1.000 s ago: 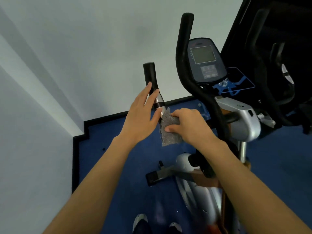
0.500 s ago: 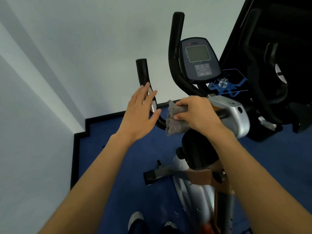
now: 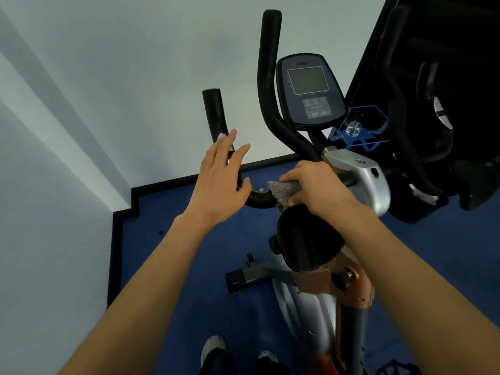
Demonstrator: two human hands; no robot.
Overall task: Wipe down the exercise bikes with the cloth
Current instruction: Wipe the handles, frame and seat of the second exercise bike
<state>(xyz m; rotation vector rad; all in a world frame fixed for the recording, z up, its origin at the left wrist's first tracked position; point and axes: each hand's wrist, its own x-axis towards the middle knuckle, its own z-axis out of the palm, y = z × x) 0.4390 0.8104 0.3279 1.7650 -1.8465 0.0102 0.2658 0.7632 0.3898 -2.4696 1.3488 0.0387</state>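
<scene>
A silver and copper exercise bike (image 3: 359,182) stands in front of me with black handlebars and a grey console (image 3: 309,89). My right hand (image 3: 319,185) grips a grey cloth (image 3: 284,192) and presses it around the low curved part of the left handlebar (image 3: 216,115), close to the silver stem. My left hand (image 3: 219,182) hovers flat with fingers spread, just in front of that same handlebar, holding nothing. The black saddle (image 3: 308,239) sits under my right wrist.
A white wall fills the left and top. Blue floor with a black border (image 3: 127,201) lies below. A second dark machine (image 3: 438,104) stands at the right, with a blue bottle holder (image 3: 357,131) beside the console. My shoes (image 3: 213,347) show at the bottom.
My right hand has slid the cloth down the left handlebar from the silver grip section toward the stem. My left hand has let go of the bar and spread its fingers.
</scene>
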